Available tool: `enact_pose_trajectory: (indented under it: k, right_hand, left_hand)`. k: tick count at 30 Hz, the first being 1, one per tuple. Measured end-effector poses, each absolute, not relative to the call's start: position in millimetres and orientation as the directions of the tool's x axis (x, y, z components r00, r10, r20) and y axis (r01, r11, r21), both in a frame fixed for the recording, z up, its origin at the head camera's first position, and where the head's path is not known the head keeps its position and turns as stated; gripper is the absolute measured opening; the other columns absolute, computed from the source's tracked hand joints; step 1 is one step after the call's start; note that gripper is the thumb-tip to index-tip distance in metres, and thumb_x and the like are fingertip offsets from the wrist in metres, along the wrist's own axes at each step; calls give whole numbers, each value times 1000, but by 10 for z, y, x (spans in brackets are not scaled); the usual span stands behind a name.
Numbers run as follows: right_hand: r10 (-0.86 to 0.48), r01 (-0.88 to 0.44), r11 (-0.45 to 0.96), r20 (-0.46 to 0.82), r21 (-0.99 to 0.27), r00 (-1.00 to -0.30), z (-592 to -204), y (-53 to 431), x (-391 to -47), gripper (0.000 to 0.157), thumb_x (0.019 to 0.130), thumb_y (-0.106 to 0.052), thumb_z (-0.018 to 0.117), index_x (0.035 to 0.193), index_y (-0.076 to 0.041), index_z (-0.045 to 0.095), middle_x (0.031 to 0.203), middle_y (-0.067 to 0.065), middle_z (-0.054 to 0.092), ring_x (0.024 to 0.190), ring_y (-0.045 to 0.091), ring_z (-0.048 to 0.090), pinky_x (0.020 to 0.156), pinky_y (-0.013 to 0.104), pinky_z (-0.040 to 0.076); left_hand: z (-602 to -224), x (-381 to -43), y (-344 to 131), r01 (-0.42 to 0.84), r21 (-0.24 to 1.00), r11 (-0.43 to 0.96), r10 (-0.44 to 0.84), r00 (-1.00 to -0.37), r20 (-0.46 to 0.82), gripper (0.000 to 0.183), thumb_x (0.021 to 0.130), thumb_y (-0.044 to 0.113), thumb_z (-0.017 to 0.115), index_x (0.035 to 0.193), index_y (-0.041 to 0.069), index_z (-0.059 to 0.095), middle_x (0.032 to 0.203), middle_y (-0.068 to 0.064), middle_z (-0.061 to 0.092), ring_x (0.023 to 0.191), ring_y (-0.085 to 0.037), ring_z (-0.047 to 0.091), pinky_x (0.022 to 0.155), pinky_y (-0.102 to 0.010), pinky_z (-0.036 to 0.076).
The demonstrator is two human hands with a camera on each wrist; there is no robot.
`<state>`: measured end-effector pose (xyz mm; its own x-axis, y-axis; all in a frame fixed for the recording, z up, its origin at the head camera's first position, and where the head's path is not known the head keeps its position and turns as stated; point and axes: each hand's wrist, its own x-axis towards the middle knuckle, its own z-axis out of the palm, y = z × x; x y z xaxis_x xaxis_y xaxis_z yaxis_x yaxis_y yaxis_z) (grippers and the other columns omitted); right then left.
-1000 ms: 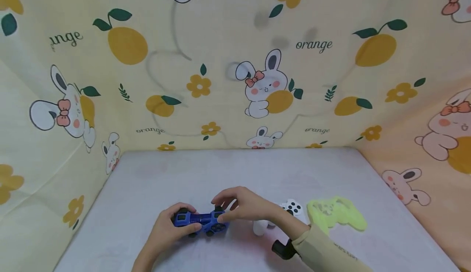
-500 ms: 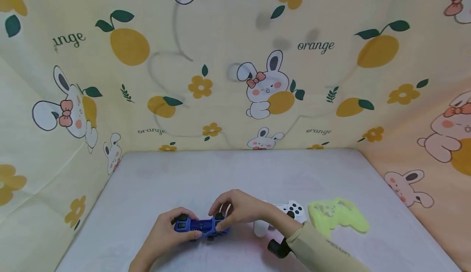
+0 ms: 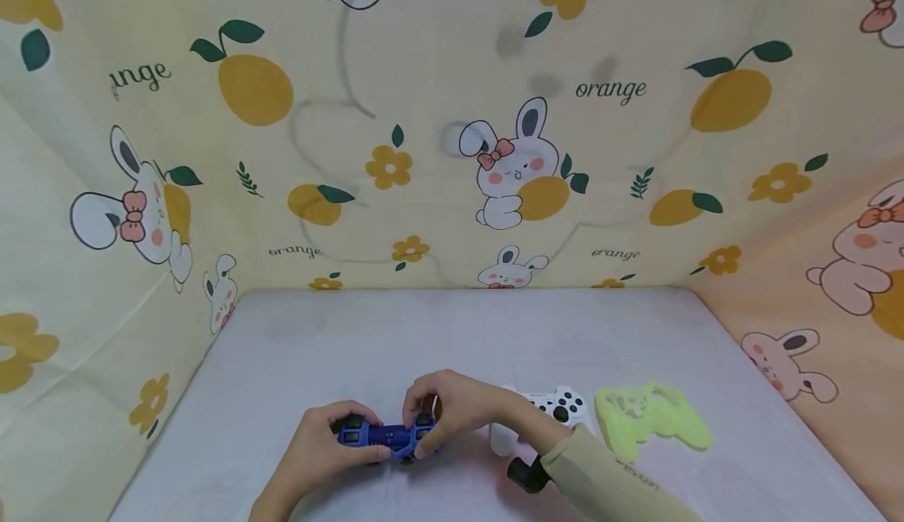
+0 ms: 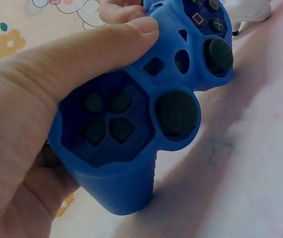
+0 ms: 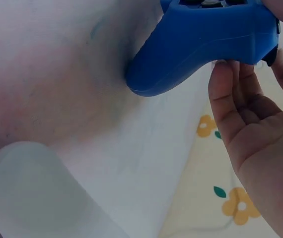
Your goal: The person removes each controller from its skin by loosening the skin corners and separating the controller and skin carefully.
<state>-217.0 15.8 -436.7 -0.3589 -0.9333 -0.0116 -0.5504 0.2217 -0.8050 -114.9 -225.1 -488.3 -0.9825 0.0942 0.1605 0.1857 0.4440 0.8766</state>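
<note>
A game controller (image 3: pixel 390 436) in a blue rubbery cover is held between both hands, its shoulder buttons toward the head camera. My left hand (image 3: pixel 318 443) grips its left end. In the left wrist view, the thumb (image 4: pixel 126 42) lies across the face of the controller (image 4: pixel 116 171), above the direction buttons; dark thumbsticks show through the cover's openings. My right hand (image 3: pixel 459 404) pinches the right end, thumb in front and fingers behind. From the right wrist, the fingers (image 5: pixel 223 94) bend up behind the blue body (image 5: pixel 206 44), one handle jutting free.
A white game controller (image 3: pixel 503 437) lies right of the hands, partly behind the right forearm. Farther right is a yellow-green controller cover (image 3: pixel 653 420) with cutouts. A black cylindrical piece (image 3: pixel 526 475) sits under the right sleeve. Patterned cloth (image 3: pixel 438 192) walls the white table (image 3: pixel 452 334).
The blue controller has tilted, showing less of its face to the head camera. My right fingers have drawn down closer onto its right end. The left hand keeps its grip.
</note>
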Motion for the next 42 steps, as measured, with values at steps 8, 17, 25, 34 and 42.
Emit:
enact_pose_trajectory:
  k: [8,17,25,34,42]
  right_hand:
    - [-913,-519,269,-44,-811,-406,-4423,161,-2176,29,77,-25,85,100,-21,70,91,-13,63,82,5,56,74,27,49]
    - [-923,-510,225,-14,-830,-385,-4485,132,-2222,29,74,-22,87,94,-19,66,84,-10,61,76,5,54,72,28,50]
    - [-931,-472,218,-36,-854,-364,-4518,112,-2266,32,76,-20,86,104,-20,71,90,-10,65,80,7,56,73,30,49]
    - [-914,-498,204,18,-843,-406,-4490,152,-2254,26,74,-23,89,96,-18,77,89,-13,69,78,9,60,70,28,51]
    - [-938,-527,221,-32,-821,-345,-4541,135,-2318,31,75,-28,88,93,-21,63,85,-12,59,78,7,54,71,28,49]
  left_hand:
    - [-4888,-1156,-2248,185,881,436,72,-983,171,37,63,38,93,91,25,71,91,11,70,86,-17,62,73,-29,50]
    - [-4891,-1162,-2232,164,906,391,77,-986,146,37,64,33,93,92,23,72,93,9,70,86,-18,62,72,-29,51]
    - [-4907,-1177,-2240,134,904,406,58,-991,121,38,63,33,94,92,22,72,93,7,69,88,-19,62,73,-29,51]
    - [-4898,-1179,-2246,112,914,389,47,-994,102,38,63,31,94,92,21,72,94,4,69,86,-21,60,70,-29,51]
    - [-4938,-1189,-2249,153,895,419,64,-988,139,38,63,36,93,92,25,71,93,7,69,85,-19,61,71,-29,51]
